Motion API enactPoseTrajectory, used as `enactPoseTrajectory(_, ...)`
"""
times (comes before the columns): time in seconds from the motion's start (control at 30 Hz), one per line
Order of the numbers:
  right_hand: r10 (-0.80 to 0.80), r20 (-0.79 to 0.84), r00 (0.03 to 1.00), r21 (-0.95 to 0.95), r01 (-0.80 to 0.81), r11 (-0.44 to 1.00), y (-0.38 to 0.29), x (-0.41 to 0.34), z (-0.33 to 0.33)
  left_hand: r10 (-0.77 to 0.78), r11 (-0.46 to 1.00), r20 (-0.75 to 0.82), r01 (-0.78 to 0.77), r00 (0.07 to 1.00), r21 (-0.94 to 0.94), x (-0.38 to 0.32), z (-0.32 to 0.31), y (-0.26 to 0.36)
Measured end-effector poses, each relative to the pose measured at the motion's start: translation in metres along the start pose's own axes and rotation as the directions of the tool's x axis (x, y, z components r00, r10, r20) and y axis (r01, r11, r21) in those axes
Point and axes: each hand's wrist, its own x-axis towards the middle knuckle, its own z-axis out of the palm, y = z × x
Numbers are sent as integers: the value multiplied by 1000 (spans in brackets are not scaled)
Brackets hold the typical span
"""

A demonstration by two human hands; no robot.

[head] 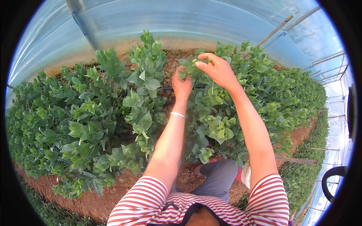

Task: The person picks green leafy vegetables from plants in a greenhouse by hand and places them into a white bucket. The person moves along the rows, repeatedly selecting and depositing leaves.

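Note:
My left hand (pixel 181 84), with a pale bangle (pixel 177 114) at its wrist, closes its fingers around the leafy top of a green plant shoot (pixel 182 74). Just to the right, my right hand (pixel 217 70) reaches over the same plant. Its thumb and forefinger are a little apart beside a small yellow-green bud (pixel 194 60). A bit of green shows between the fingers of that hand; whether they grip it is unclear. Broad-leaved plants (pixel 219 130) stand below and around both hands.
Dense rows of plants (pixel 84 127) spread to the left, others (pixel 277 93) to the right. Black tubing (pixel 167 88) crosses the soil between stems. Plastic sheeting (pixel 169 19) walls the far side, with a wooden stake (pixel 274 30) before it. A low wooden bar (pixel 297 160) lies right of my legs.

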Motion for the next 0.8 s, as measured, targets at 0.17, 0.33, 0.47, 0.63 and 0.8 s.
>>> enactPoseTrajectory(0.17, 54, -52, 997, 34, -52, 998, 3, 22, 11, 12, 993, 37, -17, 999, 118, -7, 0, 2)
enactPoseTrajectory(0.33, 323, 206, 924, 503, -383, 775, 29, 36, 13, -74, 983, -27, 77, 997, 165, -5, -7, 5)
enactPoseTrajectory(0.47, 532, 103, 841, 463, -514, 722, 56, 53, 27, -83, 993, -121, 92, 989, 75, -3, -10, 5)
enactPoseTrajectory(0.63, 586, -160, 794, -201, -608, 768, 79, 67, 29, -122, 991, -142, 128, 982, 34, -5, -13, 4)
enactPoseTrajectory(0.8, 454, -188, 871, -604, -467, 646, 67, 54, 20, -157, 987, -164, 161, 974, 10, -7, -8, 4)
